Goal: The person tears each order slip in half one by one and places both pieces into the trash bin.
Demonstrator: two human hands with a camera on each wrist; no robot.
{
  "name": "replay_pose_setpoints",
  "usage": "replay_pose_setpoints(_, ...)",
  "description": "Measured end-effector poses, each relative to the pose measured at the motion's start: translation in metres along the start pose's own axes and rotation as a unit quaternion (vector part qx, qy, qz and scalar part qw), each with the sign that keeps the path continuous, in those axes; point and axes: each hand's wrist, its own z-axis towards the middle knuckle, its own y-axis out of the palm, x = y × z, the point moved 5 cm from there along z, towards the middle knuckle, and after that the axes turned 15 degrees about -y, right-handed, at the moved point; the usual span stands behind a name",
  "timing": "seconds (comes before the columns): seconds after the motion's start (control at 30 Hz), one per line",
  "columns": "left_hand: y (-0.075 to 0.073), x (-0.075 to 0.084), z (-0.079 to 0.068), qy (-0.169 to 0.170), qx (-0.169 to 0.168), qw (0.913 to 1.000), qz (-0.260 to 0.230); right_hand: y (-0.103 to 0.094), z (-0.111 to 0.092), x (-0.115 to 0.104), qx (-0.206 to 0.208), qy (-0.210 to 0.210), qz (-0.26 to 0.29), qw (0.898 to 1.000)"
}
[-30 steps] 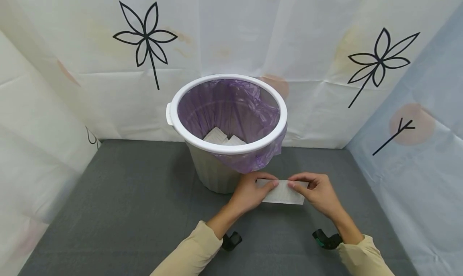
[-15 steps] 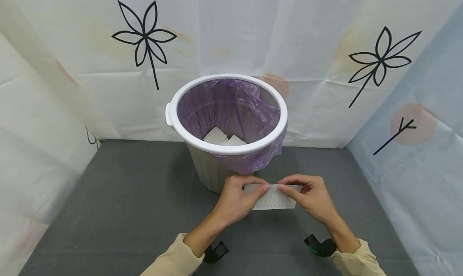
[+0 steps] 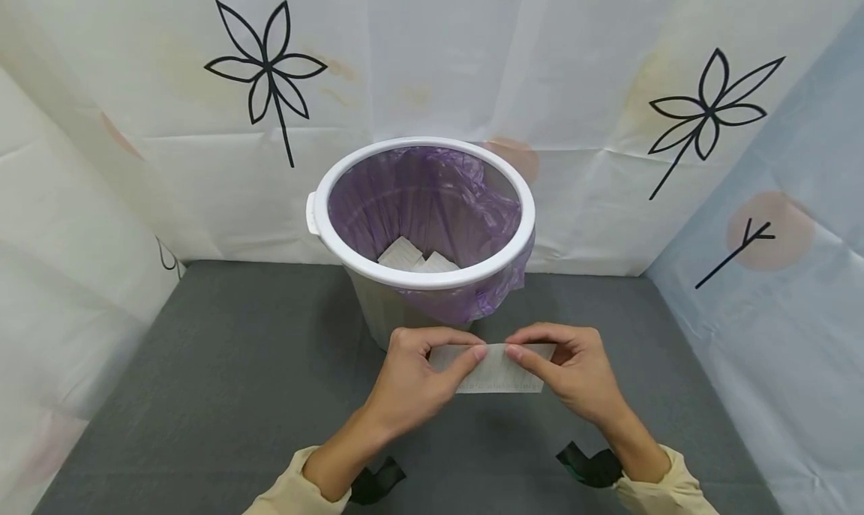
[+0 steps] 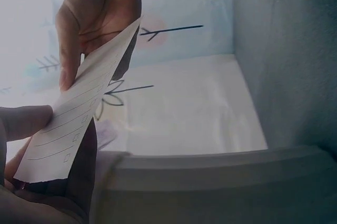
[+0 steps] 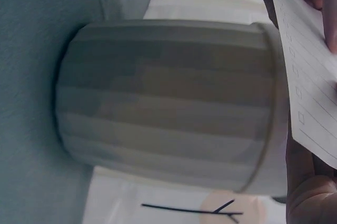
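Note:
A small white sheet of lined paper [image 3: 502, 374] with a row of little checkboxes is stretched between both hands, in front of the trash can. My left hand [image 3: 418, 380] pinches its upper edge with thumb on the near face and fingers behind. My right hand [image 3: 574, 369] pinches the same edge a short way to the right, the two thumbs close together. In the left wrist view the sheet [image 4: 79, 108] looks whole, lines and boxes facing the camera. The right wrist view shows part of the paper [image 5: 310, 77] along its right side.
A white-rimmed trash can [image 3: 327, 223] with a purple liner [image 3: 432, 178] stands just beyond the hands. Pieces of white paper [image 3: 403, 254] lie inside it. Grey cloth [image 3: 202, 395] covers the table, and a patterned curtain [image 3: 432, 58] hangs behind.
Both hands have shifted left with the paper, the left hand more than the right, and slightly toward the person. The grip on the top edge stays. The trash can has not moved.

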Motion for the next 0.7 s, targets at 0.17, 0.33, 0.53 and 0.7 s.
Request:
replay_pose_setpoints(0.17, -0.011, 0.008, -0.001, 0.006, 0.007, 0.9999, -0.006, 0.007, 0.01, -0.009, -0.001, 0.0, -0.005, 1.0)
replay_pose_setpoints(0.33, -0.024, 0.014, -0.002, 0.015, 0.018, 0.9997, -0.003, 0.016, 0.021, -0.017, 0.002, -0.025, 0.012, 1.0)
replay_pose_setpoints(0.53, -0.039, 0.021, -0.001, 0.027, 0.035, 0.999, 0.006, 0.026, 0.035, -0.023, 0.002, -0.042, 0.01, 0.999)
replay_pose_setpoints(0.7, -0.049, 0.025, 0.0, 0.031, 0.045, 0.9984, 0.011, 0.034, 0.047, -0.029, 0.003, -0.052, 0.0, 0.999)
